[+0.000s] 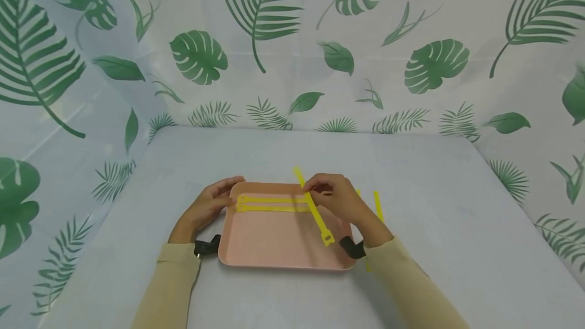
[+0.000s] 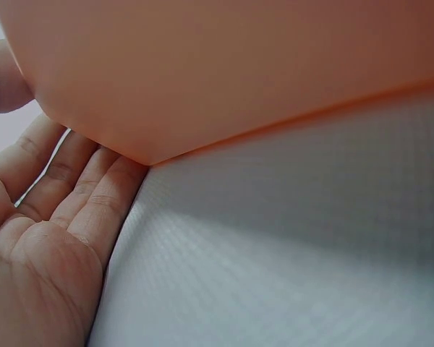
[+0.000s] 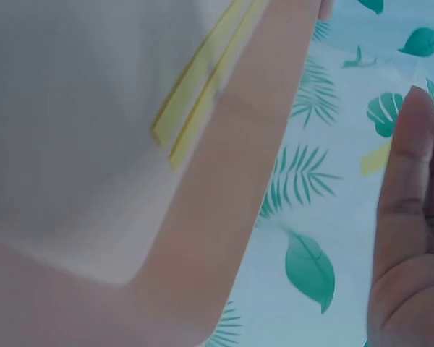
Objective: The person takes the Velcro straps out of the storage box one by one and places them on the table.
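A yellow strap (image 1: 314, 209) hangs slantwise over the tray (image 1: 274, 248), its top end pinched in the right hand (image 1: 340, 198) at the tray's 1 o'clock corner, its slotted tip low toward 4 o'clock. The fingers curl round it — the grip is closed on the strap. In the right wrist view only the fingers (image 3: 409, 188) and a blurred scrap of yellow show, so the pinch itself is not seen there.

Two more straps (image 1: 271, 204) lie flat and parallel across the tray's far half. The left hand (image 1: 207, 207) rests at the tray's 10 o'clock corner, fingers nearly straight against the rim and gripping nothing; the left wrist view shows its fingers (image 2: 94, 195) beside the tray's underside.

Further straps (image 1: 378, 206) lie on the table at 3 o'clock, partly hidden by the right wrist — their number is unclear.

The table (image 1: 434, 207) is pale grey; a leaf-printed sheet (image 1: 292, 39) hangs behind and to both sides.
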`<state>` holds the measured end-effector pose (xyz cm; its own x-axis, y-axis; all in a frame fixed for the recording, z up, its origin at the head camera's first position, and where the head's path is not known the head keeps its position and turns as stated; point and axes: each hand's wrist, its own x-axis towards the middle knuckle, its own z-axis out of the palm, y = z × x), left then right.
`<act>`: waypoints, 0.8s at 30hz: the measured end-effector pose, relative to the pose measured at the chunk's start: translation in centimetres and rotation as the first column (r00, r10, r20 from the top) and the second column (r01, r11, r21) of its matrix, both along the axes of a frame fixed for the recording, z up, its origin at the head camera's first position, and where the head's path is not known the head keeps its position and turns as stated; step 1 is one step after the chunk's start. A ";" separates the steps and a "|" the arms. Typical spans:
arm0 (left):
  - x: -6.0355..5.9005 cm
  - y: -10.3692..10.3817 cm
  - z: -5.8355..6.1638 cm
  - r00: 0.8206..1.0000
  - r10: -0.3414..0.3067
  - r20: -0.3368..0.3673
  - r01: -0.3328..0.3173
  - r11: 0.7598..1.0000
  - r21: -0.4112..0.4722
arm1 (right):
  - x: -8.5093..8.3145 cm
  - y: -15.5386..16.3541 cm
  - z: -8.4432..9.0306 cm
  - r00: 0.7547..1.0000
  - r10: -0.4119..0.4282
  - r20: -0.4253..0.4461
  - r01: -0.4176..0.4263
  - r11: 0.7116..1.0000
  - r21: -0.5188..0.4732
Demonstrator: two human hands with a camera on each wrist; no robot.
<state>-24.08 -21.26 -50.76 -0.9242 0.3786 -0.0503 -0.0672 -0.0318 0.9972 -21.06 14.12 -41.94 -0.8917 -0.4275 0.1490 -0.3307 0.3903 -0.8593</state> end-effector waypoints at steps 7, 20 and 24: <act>-0.1 0.3 0.0 1.000 -0.010 0.000 0.010 1.000 0.007 | 0.4 2.1 0.3 0.991 0.026 0.129 -0.006 0.988 -0.157; 0.1 0.2 -0.1 0.999 -0.021 -0.032 0.021 1.000 0.008 | 1.3 5.7 1.1 0.985 -0.012 0.170 0.041 0.984 -0.173; 0.3 0.1 0.0 0.999 -0.020 -0.030 0.020 1.000 0.015 | 1.6 6.8 1.1 0.988 -0.036 0.148 0.062 0.982 -0.177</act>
